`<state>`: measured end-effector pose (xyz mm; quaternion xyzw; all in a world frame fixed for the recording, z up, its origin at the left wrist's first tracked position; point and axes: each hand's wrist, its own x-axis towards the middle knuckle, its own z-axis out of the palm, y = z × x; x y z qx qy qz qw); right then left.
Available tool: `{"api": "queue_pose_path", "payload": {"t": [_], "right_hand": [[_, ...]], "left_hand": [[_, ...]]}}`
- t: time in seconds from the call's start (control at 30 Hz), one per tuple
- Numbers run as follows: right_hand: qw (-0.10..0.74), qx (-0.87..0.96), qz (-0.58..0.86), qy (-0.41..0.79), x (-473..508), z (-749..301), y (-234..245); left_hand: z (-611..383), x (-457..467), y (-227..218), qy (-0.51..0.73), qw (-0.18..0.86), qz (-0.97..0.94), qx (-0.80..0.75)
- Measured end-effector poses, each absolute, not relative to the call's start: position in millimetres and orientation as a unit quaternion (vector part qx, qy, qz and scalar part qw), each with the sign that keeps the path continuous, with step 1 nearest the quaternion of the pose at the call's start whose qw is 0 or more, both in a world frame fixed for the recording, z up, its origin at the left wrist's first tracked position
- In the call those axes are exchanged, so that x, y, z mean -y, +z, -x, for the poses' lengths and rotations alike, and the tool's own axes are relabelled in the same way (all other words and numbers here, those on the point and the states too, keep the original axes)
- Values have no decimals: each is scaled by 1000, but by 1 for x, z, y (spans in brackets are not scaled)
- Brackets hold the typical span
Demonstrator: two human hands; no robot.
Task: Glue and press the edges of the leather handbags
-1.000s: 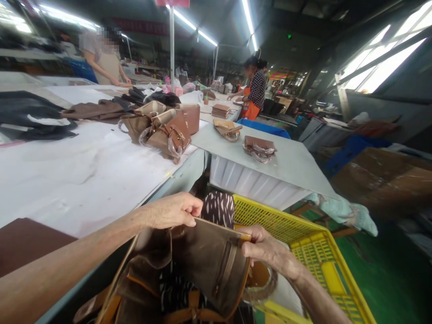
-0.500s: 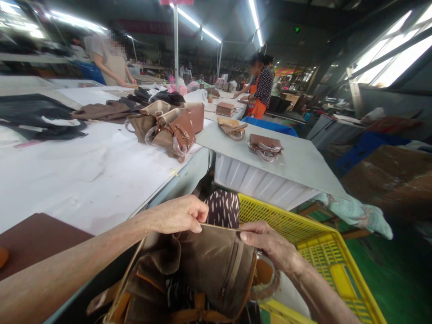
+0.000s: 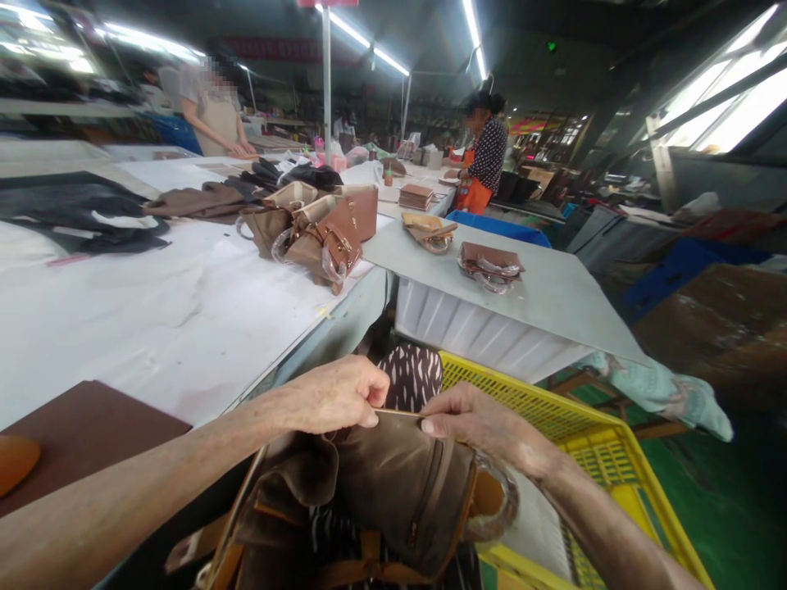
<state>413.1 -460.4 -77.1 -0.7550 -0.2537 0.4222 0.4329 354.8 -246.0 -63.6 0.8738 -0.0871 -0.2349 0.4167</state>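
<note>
Left hand (image 3: 335,393) and right hand (image 3: 473,418) pinch the brown bag's (image 3: 393,492) upper edge, its zipper running downward, away from both grips.

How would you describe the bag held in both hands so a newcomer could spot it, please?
From the long white table, come down to its near edge beside the yellow crate. There the left hand and right hand pinch the top edge of a dark brown bag. Unlike the tan bags on the table, it shows a zip.

Brown bag (image 3: 393,492) bottom cut by frame edge; fingers (image 3: 430,426) hide its rim.
</note>
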Motion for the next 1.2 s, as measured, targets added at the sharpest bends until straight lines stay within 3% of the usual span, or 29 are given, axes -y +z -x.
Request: {"api": "queue_pose_path", "payload": {"t": [0.2,0.4,0.73,0.87,1.07,1.2], "right_hand": [[433,229,733,471,453,-410,-74],[327,298,840,314,440,-391,-66],[188,340,897,214,431,-382,-52],[179,316,918,160,416,-375,-63],[208,324,905,181,415,-381,-74],[202,297,907,219,421,-392,-67]], "left_hand": [[-352,246,-64,-230,410,-879,79],[-350,246,-66,-212,395,-890,83],[-351,256,-59,-191,372,-906,71],[-353,263,-67,-145,359,-920,67],[-354,253,-50,-42,296,-939,170],[-327,250,-46,46,270,-959,77]]}}
